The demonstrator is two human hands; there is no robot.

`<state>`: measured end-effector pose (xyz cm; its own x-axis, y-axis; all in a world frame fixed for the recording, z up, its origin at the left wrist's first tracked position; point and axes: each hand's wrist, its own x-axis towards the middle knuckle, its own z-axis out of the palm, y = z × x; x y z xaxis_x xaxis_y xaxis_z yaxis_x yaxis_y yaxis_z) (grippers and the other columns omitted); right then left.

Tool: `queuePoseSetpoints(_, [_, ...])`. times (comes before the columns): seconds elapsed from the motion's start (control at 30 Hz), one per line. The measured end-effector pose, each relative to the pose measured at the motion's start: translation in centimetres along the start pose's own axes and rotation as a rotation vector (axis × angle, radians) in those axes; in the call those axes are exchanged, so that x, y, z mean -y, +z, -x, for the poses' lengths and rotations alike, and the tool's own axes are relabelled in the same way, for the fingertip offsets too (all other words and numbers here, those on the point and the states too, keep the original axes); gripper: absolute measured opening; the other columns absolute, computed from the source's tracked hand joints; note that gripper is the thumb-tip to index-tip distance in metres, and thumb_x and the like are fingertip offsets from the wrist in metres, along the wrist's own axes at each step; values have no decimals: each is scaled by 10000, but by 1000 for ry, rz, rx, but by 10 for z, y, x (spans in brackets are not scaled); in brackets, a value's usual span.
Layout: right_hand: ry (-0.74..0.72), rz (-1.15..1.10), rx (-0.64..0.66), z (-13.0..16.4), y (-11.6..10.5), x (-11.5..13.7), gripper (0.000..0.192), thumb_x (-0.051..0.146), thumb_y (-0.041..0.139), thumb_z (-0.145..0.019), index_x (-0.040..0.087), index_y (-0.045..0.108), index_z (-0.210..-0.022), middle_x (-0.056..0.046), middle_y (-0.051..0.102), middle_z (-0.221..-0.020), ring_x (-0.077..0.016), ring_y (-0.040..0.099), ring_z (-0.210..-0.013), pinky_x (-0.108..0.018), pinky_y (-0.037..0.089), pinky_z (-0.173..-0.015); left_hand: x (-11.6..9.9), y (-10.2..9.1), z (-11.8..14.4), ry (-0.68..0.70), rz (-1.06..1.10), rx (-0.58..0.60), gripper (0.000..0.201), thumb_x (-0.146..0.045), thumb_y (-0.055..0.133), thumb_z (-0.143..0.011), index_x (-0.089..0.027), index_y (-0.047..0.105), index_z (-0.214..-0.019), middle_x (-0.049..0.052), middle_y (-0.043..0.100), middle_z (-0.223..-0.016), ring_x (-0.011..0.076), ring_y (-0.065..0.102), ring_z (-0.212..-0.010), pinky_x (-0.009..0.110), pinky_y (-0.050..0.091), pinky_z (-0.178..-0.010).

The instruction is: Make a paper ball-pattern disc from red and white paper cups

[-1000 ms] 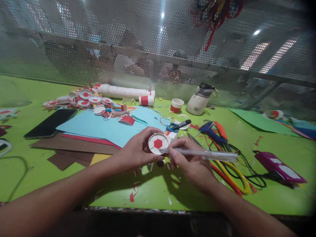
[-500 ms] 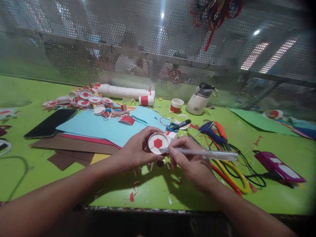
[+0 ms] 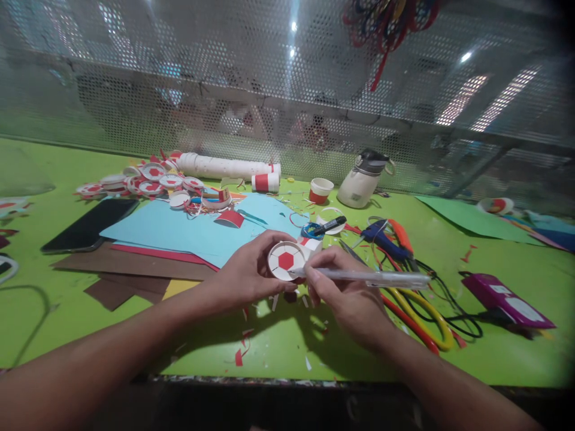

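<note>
On your green table [image 3: 67, 299], a black phone [image 3: 90, 224] lies near the left edge beside blue paper [image 3: 188, 230] stacked over brown sheets [image 3: 130, 266]. Toward the far edge sit a white tube [image 3: 224, 166], a small red-and-white cup [image 3: 321, 190] and a tilted bottle [image 3: 362, 181]. A purple case [image 3: 505, 301] rests near the right edge.

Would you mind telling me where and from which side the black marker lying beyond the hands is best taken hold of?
Judging by its pose, grip the black marker across the middle of its barrel, coming from above. It lies flat and slanted over a white ring, with a blue ring at its near end, so thumb and finger fit either side of the barrel.
</note>
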<state>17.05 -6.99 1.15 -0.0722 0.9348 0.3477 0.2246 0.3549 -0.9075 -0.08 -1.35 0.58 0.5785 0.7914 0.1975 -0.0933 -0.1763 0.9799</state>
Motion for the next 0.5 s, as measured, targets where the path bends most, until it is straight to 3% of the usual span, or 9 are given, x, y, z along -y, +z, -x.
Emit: queuePoseSetpoints(0.5, [-1,33,6,1,-1,2,98,168,588,-827,197,565,-736,62,561,-587,-74,537,-489,-200,443,-491,-2,0,1,-18,8,19,523,-135,754,-630,-160,477,-1073,46,563,-1041,155,586,-878,275,489,-745])
